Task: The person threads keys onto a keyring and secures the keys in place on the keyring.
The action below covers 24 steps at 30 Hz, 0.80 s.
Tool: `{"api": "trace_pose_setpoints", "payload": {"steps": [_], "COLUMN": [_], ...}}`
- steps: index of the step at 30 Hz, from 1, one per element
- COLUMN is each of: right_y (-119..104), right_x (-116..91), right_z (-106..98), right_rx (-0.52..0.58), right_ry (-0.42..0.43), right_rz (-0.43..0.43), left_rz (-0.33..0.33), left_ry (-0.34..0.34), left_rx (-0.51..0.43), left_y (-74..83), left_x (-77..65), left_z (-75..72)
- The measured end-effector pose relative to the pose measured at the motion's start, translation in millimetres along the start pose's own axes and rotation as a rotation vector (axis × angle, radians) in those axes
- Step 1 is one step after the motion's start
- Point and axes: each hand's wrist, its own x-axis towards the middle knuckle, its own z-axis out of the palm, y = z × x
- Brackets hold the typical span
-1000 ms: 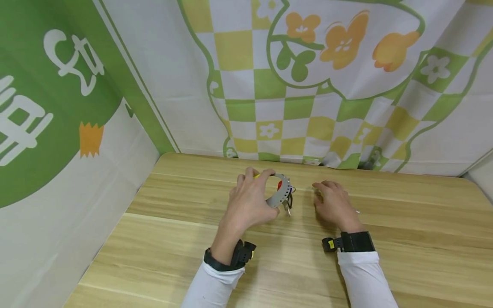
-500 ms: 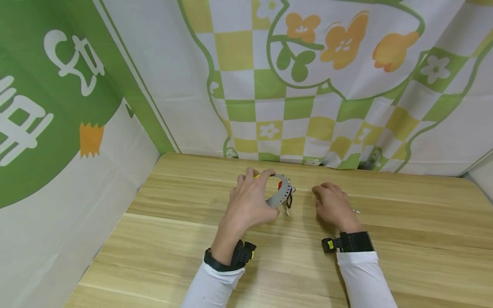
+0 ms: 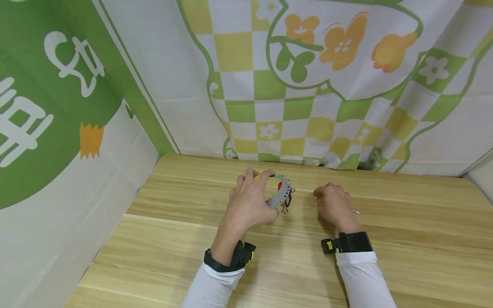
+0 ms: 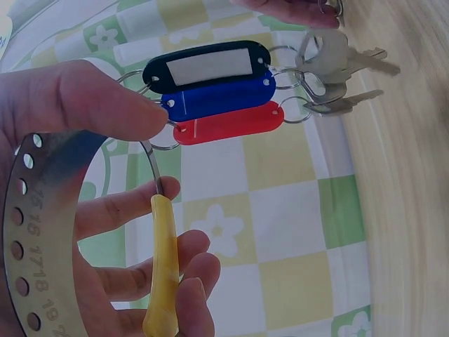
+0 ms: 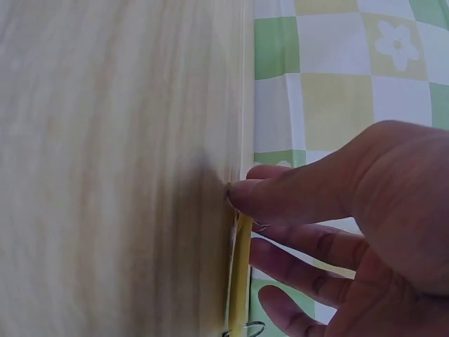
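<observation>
My left hand (image 3: 250,201) grips a round metal key ring (image 4: 42,239) with numbered holes along its flat band and a yellow handle (image 4: 163,267). From it hang a dark key tag (image 4: 165,74), a blue key tag (image 4: 224,97) and a red key tag (image 4: 231,126), with several silver keys (image 4: 330,63) on small rings. Just to the right, my right hand (image 3: 335,207) pinches a yellow key tag (image 5: 239,281) by one end between thumb and finger. A small wire ring (image 5: 255,327) shows at the tag's other end. A silver key (image 3: 356,211) pokes out beyond that hand.
Both hands are over a wooden table (image 3: 169,252). Behind its back edge hangs a checked green, yellow and white curtain (image 3: 269,111). A green and white printed cloth (image 3: 77,171) covers the left side.
The right hand has drawn back slightly toward me, its fingertips shifting on the yellow key tag. The keys under the metal ring have swung a little left. The left hand keeps its place.
</observation>
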Motion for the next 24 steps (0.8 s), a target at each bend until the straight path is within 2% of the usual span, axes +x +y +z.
{"api": "trace_pose_setpoints", "payload": {"steps": [7, 24], "right_y": [1.6, -1.9], "right_x": [2.7, 2.8], "right_z": [0.2, -1.9], "right_rx": [0.013, 0.026], "right_ry": [0.025, 0.022], "right_rz": [0.0, 0.016], "left_rz": [-0.003, 0.001], "left_ry": [-0.002, 0.001], "left_rx": [-0.001, -0.004], "left_y": [0.0, -0.4], "left_x": [0.0, 0.3], "left_z": [0.4, 0.0]}}
